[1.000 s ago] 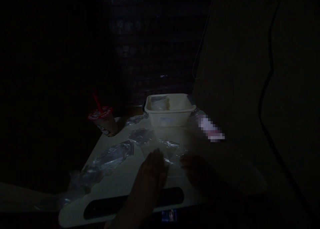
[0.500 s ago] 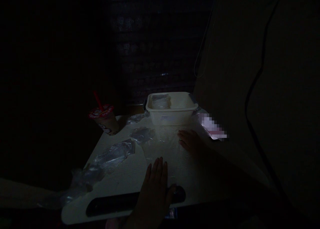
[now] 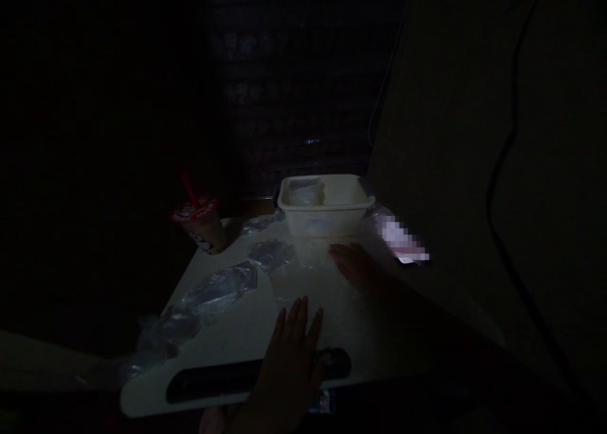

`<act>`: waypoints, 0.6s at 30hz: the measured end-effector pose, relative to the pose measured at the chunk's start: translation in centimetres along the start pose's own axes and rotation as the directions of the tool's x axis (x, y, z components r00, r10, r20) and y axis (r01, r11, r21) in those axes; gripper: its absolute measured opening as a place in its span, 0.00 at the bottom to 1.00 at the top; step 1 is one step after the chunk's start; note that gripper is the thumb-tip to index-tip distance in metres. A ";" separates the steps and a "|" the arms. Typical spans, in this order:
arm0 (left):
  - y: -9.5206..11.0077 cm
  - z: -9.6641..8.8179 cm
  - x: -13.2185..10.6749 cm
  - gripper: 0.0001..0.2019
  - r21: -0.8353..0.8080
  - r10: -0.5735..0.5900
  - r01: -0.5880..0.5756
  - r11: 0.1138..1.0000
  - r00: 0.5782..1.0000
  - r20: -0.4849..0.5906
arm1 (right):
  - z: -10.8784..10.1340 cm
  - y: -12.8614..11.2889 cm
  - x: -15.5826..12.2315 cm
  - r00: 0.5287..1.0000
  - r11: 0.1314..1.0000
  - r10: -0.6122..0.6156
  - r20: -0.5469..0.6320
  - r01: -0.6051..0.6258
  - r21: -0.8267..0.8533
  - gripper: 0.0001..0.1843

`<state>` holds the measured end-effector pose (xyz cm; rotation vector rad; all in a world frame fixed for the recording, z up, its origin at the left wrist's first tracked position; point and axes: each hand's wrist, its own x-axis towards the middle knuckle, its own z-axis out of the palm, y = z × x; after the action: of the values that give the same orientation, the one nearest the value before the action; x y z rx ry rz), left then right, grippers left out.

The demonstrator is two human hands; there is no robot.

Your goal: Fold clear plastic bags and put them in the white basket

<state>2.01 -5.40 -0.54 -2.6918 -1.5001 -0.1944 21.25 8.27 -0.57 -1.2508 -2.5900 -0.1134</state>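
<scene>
My left hand (image 3: 291,364) lies palm down near the front of the small white table, fingers stretched forward and slightly spread. Its wrist crosses the long dark slot (image 3: 213,379) in the tabletop. Further back, my right hand (image 3: 351,266) rests flat with its fingers pointing left, just in front of a pale plastic tub (image 3: 327,222). Beneath and between the hands is a clear plastic sheet or bag (image 3: 303,288), its outline hard to make out in the dark. A packet in clear wrapping (image 3: 306,192) sits inside the tub at the left.
Crumpled clear plastic bags (image 3: 218,288) line the table's left side. A drink cup (image 3: 206,231) with a red lid and straw stands at the back left. To the right lies a bright, pixelated flat object (image 3: 403,241). A dark cable (image 3: 500,162) hangs along the right wall.
My right hand has shifted slightly left across the plastic. The fingers of my left hand have spread a little wider, the hand staying almost in place.
</scene>
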 end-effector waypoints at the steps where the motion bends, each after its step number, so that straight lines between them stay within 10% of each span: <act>1: -0.1 -0.1 0.0 0.26 -0.001 0.001 -0.001 1.000 1.000 0.002 | 0.0 0.1 0.4 1.000 1.000 0.021 0.003 -0.021 0.010 0.19; 6: -0.6 -1.1 -0.4 0.26 -0.029 0.019 -0.019 0.999 1.000 -0.006 | -0.6 1.6 1.2 0.983 0.972 0.183 0.013 -0.183 0.147 0.19; 11: 1.3 -2.1 -0.9 0.28 -0.071 0.014 -0.020 0.997 0.997 -0.075 | -2.6 2.8 -0.7 0.866 0.864 0.453 0.213 -0.485 0.134 0.12; 18: 5.6 0.9 -0.6 0.22 -0.123 0.149 -0.198 0.972 0.933 -0.328 | -3.3 2.0 -2.8 0.822 0.840 0.425 0.380 -0.514 0.173 0.05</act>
<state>6.59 -8.76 -1.47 -2.7201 -1.1925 -0.7234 25.13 6.86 1.74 -1.8867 -2.3310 0.5730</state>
